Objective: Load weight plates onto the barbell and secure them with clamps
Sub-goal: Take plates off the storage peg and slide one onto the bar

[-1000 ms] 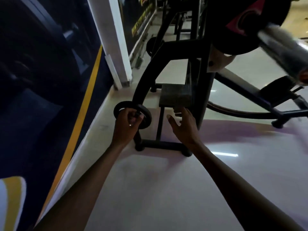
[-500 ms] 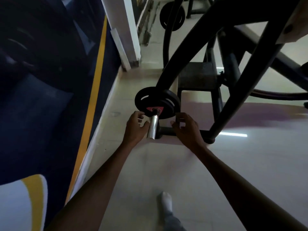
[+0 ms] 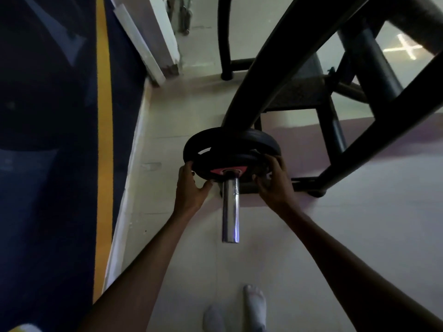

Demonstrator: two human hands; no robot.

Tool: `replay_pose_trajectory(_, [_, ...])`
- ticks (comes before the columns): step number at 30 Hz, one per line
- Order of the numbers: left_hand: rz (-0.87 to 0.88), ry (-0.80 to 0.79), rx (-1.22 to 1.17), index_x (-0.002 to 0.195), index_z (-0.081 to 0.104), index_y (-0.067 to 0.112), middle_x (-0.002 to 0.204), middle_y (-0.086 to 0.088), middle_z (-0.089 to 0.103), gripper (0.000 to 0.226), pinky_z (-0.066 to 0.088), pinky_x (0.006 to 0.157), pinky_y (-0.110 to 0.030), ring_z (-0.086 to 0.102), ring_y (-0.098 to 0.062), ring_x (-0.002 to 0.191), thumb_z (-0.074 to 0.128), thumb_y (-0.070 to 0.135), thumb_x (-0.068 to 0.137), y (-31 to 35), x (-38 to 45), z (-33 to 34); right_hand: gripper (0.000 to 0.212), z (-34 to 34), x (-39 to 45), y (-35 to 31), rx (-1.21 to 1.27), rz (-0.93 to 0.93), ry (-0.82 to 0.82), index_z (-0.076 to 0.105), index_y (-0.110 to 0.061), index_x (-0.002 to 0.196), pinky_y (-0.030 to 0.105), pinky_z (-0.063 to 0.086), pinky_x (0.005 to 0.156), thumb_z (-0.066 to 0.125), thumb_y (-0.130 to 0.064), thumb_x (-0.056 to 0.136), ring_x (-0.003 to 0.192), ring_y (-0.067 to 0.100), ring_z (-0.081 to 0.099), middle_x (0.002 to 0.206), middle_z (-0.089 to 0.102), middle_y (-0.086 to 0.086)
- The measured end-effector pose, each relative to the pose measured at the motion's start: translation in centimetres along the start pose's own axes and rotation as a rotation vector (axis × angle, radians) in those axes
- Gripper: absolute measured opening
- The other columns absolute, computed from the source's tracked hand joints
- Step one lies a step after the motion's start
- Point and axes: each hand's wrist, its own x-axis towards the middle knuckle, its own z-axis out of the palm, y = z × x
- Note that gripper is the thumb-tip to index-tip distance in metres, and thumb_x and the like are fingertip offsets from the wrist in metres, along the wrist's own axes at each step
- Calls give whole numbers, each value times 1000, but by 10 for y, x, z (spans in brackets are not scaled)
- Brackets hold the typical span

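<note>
A black weight plate with a red centre mark (image 3: 230,161) sits on a chrome peg (image 3: 230,209) that points toward me, low on a black rack. A second black plate (image 3: 203,142) sits just behind it on the same peg. My left hand (image 3: 190,190) grips the front plate's left rim, thumb under the edge. My right hand (image 3: 273,180) grips its right rim with curled fingers. No barbell or clamp is in view.
The black rack frame (image 3: 299,68) arches over the plates and spreads right, with a foot bar (image 3: 309,185) on the pale tiled floor. A dark blue wall with a yellow stripe (image 3: 104,140) runs along the left. My socked feet (image 3: 254,305) stand below.
The view has closed in on the peg. Both hands have moved from beside the peg onto the front plate's rim, left and right.
</note>
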Motion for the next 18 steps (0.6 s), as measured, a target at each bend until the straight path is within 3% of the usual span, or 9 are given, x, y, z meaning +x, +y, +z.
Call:
replay_pose_trajectory(3, [26,43,-33,149,42,17,135,6,51,85,56,97,-46,62,-24,119,89,18,78,-15,13,11,67,11,4,11,14,-12,49,44,-11,143,-2,39,89,76,-6,84,119,5,43,144,38,9])
replay_pose_trajectory(9, [16,10,-115,152,42,15,134,5,61,100,54,102,-35,64,-18,120,92,35,67,-20,24,3,50,24,10,9,46,-12,191,53,-10,120,7,42,85,79,-6,78,110,21,53,125,48,5])
replay_pose_trajectory(11, [2,-54,-123,150,42,16,131,4,66,99,52,99,-23,66,-13,118,95,34,69,-23,17,1,56,26,8,16,41,-21,144,53,-14,122,19,48,91,81,-6,75,115,24,53,129,49,6])
replay_pose_trajectory(13, [-5,-90,-120,135,48,19,122,3,70,80,52,89,-14,68,-12,114,95,30,72,-29,6,-1,57,25,2,25,-14,-26,57,56,-19,124,33,51,95,83,-12,74,119,29,50,132,47,8])
replay_pose_trajectory(15, [17,-117,-105,119,50,19,108,6,70,64,56,84,-19,69,-9,104,94,32,73,-35,-5,-5,50,22,-7,28,-49,-35,-7,61,-16,121,27,49,94,85,-17,76,117,26,47,129,46,10])
replay_pose_trajectory(18, [81,-126,-105,113,56,11,103,11,68,60,58,87,-34,66,-1,99,90,41,74,-41,-28,-7,48,18,-26,26,35,-66,-84,59,-6,120,8,46,88,84,-9,79,106,2,51,121,52,3])
